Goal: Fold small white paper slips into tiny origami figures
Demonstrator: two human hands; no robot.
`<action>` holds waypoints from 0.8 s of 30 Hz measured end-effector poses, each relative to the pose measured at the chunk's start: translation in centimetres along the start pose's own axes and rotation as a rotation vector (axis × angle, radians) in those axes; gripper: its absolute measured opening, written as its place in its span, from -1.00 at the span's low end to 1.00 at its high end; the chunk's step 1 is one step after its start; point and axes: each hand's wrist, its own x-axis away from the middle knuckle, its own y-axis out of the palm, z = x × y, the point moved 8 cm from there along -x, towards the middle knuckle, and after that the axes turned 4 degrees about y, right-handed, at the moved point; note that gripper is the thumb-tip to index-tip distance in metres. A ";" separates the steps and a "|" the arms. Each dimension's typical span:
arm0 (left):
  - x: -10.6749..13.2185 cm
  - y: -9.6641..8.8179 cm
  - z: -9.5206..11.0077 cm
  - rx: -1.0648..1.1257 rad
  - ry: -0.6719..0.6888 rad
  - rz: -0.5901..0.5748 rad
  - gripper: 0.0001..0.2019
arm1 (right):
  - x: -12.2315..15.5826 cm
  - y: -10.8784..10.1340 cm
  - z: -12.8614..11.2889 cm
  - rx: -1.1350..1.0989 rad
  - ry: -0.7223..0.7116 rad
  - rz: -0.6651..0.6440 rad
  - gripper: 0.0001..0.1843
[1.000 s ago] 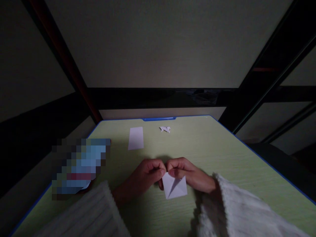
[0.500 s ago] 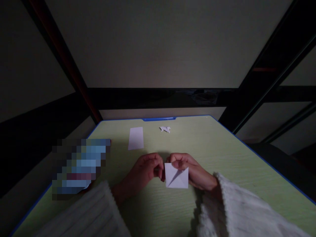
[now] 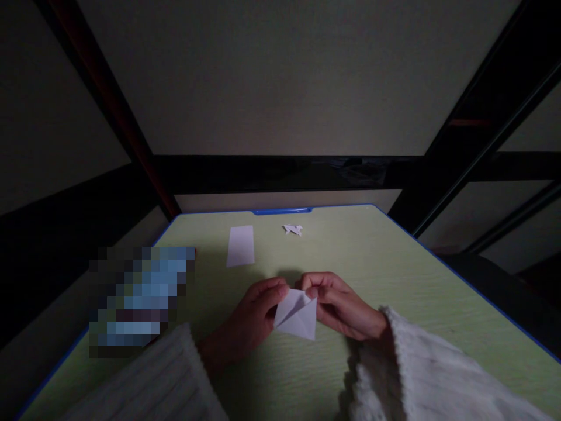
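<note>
Between my hands, just above the table, is a small folded piece of white paper (image 3: 298, 320), with a diagonal flap and crease across its face. My left hand (image 3: 260, 307) pinches its upper left corner between thumb and fingers. At the upper right corner, my right hand (image 3: 339, 304) grips the paper, its thumb on the near face. The fingertips behind the paper are hidden. Farther off on the table lie a flat white sheet of paper (image 3: 241, 245) and a small folded paper figure (image 3: 293, 229).
The light wood-grain table (image 3: 394, 257) has a blue edge, with a blue strip (image 3: 283, 211) at its far side. On the left lies a pixelated, blurred object (image 3: 146, 298). Pale panels with dark frames (image 3: 280, 175) stand behind the table.
The folded paper has moved left and tilted, its right side now lower. My left hand, apart from it before, has closed on its left corner. My right hand keeps its grip.
</note>
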 end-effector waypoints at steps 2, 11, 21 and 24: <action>0.3 0.1 0.1 0.064 -0.028 0.033 -0.76 | 0.0 0.2 0.0 -0.072 0.000 -0.019 -0.93; -0.7 -0.7 1.0 -0.003 0.102 0.063 -0.80 | -0.2 -1.3 -0.8 -0.117 -0.079 0.057 -0.79; -0.9 -0.1 1.6 -0.296 0.226 -0.044 -0.73 | -0.2 -2.2 -0.1 0.284 -0.069 0.171 -0.84; -0.8 -0.1 1.6 -0.218 0.229 -0.057 -0.75 | -0.2 -2.6 -0.5 0.299 -0.093 0.206 -0.80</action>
